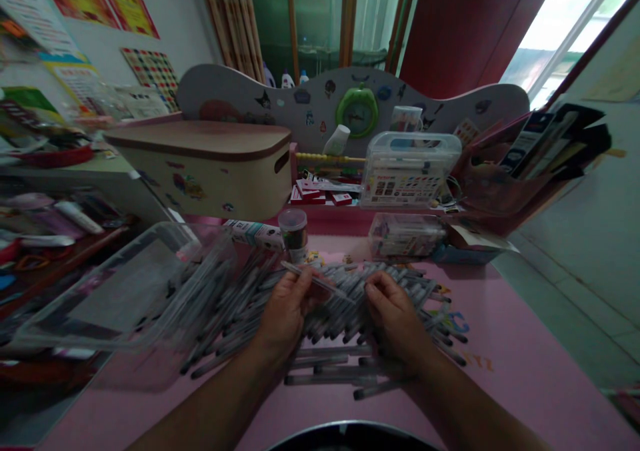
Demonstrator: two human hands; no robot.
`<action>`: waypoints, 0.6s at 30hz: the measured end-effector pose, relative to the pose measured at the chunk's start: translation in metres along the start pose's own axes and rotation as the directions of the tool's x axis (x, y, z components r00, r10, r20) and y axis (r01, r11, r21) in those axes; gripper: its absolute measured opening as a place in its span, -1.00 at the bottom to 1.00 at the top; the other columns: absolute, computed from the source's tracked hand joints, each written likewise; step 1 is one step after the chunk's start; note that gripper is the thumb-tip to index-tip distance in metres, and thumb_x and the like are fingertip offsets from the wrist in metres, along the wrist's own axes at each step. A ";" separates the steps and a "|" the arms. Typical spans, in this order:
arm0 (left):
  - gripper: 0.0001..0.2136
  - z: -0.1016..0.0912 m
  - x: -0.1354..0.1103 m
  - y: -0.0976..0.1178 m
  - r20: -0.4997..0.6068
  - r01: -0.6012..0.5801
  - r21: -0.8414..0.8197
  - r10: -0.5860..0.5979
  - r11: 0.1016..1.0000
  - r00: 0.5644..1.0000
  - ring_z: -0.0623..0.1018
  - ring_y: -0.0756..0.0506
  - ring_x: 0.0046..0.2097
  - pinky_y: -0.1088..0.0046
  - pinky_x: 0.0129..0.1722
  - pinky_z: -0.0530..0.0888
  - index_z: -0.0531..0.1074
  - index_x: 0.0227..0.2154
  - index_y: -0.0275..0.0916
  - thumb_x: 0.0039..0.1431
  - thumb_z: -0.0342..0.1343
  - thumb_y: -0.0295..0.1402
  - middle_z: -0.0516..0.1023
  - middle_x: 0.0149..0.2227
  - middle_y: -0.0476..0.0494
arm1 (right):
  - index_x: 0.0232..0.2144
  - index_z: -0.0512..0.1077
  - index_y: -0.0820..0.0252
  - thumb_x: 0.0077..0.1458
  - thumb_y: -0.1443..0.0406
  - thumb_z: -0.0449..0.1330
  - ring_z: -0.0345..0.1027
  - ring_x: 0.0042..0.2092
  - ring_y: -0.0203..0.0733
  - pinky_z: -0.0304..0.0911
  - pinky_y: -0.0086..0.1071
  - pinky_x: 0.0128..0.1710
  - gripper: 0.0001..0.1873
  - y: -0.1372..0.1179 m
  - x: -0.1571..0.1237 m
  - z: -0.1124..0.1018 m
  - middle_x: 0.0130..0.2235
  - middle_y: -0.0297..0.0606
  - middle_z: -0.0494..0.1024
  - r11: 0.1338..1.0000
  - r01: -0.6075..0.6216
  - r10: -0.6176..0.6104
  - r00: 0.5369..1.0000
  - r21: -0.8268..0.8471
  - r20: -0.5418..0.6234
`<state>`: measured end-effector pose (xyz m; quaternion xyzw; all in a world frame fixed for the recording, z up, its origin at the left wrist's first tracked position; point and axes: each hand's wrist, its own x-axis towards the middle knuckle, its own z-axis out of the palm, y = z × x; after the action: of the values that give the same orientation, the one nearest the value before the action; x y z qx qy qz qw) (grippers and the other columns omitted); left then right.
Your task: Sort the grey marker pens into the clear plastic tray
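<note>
My left hand [284,310] is closed, with a slim clear-barrelled pen [327,286] pinched between thumb and fingers. The pen slants down to the right, toward my other hand. My right hand [395,311] has its thumb and fingertips pressed together just beyond the pen's tip; whatever may be between them is hidden. Under and around both hands spreads a heap of similar pens [240,304], clear with dark ends, partly blurred. Closer to me, a few separate pens [333,379] lie crosswise on the pink desk [505,384].
A clear plastic bin [100,340] stands tilted at left. Behind the heap are a lidded jar [293,230], a clear box of pens [407,234] and an open carton [473,248]. A cream storage box [210,178] and a handled clear case [407,178] occupy the shelf.
</note>
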<state>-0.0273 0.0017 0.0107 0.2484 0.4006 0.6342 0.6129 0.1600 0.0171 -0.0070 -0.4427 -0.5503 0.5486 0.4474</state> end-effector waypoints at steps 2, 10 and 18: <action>-0.77 0.002 -0.001 0.005 -0.018 0.030 -0.113 -0.032 0.993 0.999 0.62 -0.10 -0.24 0.41 -0.25 0.58 0.38 -0.46 -0.26 0.12 0.23 -0.21 0.53 -0.44 -0.03 | -0.40 0.23 0.10 0.12 0.19 0.12 -0.11 -0.60 -0.36 -0.17 -0.48 -0.65 -0.85 0.001 0.000 0.000 -0.58 -0.53 0.09 0.984 -0.079 0.082 0.997 0.161 -0.009; -0.68 0.018 -0.015 -0.003 0.107 0.522 -0.372 -0.523 0.767 0.845 0.63 -0.09 -0.28 0.42 -0.24 0.59 0.32 -0.53 -0.30 0.35 -0.12 -0.37 0.47 -0.48 -0.15 | -0.41 0.37 0.14 -0.01 0.33 0.06 0.25 -0.35 -0.21 0.18 -0.39 -0.39 -0.91 -0.017 -0.013 0.010 -0.40 -0.32 0.39 0.974 0.163 -0.177 0.981 -0.155 -0.080; -0.78 0.017 -0.009 -0.004 -0.057 0.308 -0.487 -0.382 0.817 0.922 0.64 -0.16 -0.20 0.30 -0.16 0.60 0.36 -0.39 -0.27 0.35 -0.09 -0.34 0.54 -0.36 -0.20 | -0.48 0.27 0.15 -0.21 0.31 0.05 -0.15 -0.69 -0.43 -0.21 -0.53 -0.71 -0.88 -0.016 -0.015 0.022 -0.64 -0.51 0.23 0.884 -0.329 0.263 0.937 0.331 0.229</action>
<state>-0.0101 -0.0036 0.0179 -0.0334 0.3191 0.6072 0.7269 0.1422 -0.0026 0.0090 -0.3802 -0.4023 0.7402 0.3816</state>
